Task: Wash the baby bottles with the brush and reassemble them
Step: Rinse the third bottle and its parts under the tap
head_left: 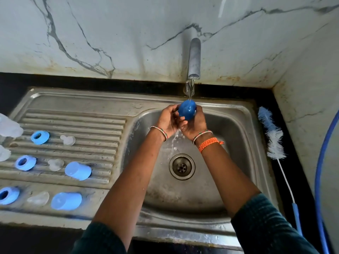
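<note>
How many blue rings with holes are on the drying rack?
3. One ring sits at the back, one ring in the middle row, one ring nearest the front. More may be hidden past the left edge.

Dull, water-stained steel sink (238, 125); glossy blue plastic cap (187, 110); veined marble wall (110, 33).

Open basin (211, 189) below, tap (194, 57) overhead, draining board (73, 114) seemingly crowded with bottle parts (78, 171).
</note>
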